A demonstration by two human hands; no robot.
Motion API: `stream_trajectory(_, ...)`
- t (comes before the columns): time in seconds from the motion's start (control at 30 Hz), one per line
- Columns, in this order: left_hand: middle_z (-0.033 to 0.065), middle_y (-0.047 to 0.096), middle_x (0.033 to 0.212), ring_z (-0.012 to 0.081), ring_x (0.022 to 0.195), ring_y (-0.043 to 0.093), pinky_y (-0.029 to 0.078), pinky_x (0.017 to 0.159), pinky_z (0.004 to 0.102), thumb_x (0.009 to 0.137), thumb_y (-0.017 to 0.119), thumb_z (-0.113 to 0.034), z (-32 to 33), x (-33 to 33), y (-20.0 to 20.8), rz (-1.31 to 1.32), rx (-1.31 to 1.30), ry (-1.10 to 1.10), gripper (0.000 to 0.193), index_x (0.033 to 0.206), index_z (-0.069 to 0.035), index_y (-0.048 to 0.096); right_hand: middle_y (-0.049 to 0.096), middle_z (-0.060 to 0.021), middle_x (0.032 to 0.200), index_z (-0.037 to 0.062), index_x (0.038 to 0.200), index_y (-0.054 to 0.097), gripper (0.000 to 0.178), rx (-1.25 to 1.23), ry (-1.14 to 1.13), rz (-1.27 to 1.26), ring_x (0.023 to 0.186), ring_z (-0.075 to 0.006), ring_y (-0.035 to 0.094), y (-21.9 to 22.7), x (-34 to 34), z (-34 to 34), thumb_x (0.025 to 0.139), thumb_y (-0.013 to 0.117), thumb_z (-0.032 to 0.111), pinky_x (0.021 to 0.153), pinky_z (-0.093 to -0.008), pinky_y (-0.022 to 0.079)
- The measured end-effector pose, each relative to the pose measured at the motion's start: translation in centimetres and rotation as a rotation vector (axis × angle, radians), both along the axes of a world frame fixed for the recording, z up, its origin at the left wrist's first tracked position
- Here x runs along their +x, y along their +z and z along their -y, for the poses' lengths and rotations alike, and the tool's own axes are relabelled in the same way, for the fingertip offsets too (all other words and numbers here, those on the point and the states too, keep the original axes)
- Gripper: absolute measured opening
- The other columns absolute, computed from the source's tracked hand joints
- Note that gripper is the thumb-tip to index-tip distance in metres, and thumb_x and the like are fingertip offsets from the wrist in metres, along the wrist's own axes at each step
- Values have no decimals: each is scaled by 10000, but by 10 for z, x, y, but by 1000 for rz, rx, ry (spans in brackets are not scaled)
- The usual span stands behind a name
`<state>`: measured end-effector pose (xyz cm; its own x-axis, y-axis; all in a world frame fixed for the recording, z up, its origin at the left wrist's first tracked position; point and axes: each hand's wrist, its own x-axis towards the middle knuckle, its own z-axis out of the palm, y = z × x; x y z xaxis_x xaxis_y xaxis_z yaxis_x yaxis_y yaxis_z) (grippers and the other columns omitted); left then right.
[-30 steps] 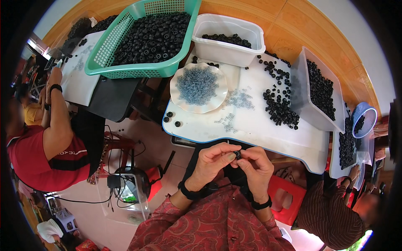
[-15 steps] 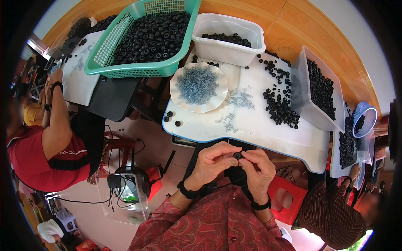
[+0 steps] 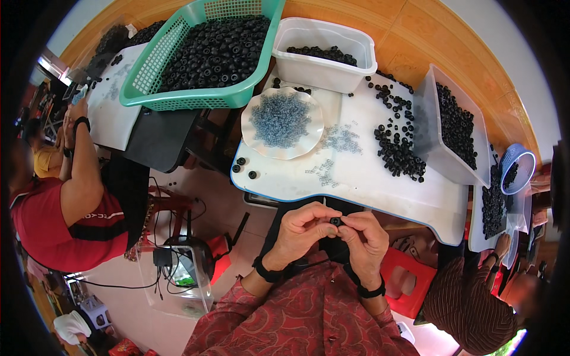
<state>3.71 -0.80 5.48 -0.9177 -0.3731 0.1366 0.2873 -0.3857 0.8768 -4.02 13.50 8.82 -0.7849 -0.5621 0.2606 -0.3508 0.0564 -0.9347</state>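
Between my two hands, just off the table's near edge, is a small black ring-shaped plastic part [image 3: 336, 221]. The thumb and forefinger of my left hand [image 3: 304, 231] pinch it from one side. From the other side, the fingertips of my right hand [image 3: 367, 238] grip the same part. Beyond them on the white table [image 3: 279, 181] lie small clear pieces [image 3: 323, 172] in loose clusters. A white scalloped plate [image 3: 255, 142] bears a heap of similar translucent pieces [image 3: 280, 120]. Loose black parts [image 3: 401, 154] are spread at the table's right.
A green basket [image 3: 196, 102] full of black parts stands at the far left, beside a white tub [image 3: 323, 77]. A clear bin [image 3: 436, 151] of black parts stands right. Co-workers sit at left [image 3: 71, 213] and right [image 3: 469, 305]. A red stool [image 3: 409, 279] is by my right arm.
Both hands keep hold of the black part and have shifted very slightly to the left. The things on the table look the same.
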Motion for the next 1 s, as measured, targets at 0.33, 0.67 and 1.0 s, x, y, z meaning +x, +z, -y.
stream_trajectory(0.33, 36, 620, 903, 58, 731, 567, 450, 612, 201, 821, 742, 18, 2, -1, -6, -12, -169, 54, 272, 1085, 0, 682, 641, -97, 944, -26, 1003, 668, 141, -84, 16, 140, 765, -125, 627, 4, 2, 3, 865, 678, -53, 654, -231, 513)
stream_trajectory(0.67, 55, 639, 959, 65, 754, 566, 447, 615, 191, 833, 724, 25, 2, -2, 2, -8, -404, 137, 242, 1072, -9, 700, 623, -82, 912, -40, 998, 654, 85, -51, 53, 203, 711, -97, 609, 3, -2, 1, 919, 627, -22, 602, -211, 497)
stream_trajectory(1.0, 44, 655, 788, 74, 603, 594, 500, 539, 206, 980, 592, -106, -7, -2, -2, 220, 35, -8, 195, 1090, 35, 669, 629, -20, 782, -17, 953, 661, 134, 17, -46, 388, 654, -56, 570, -1, -2, 2, 957, 638, 115, 557, -196, 463)
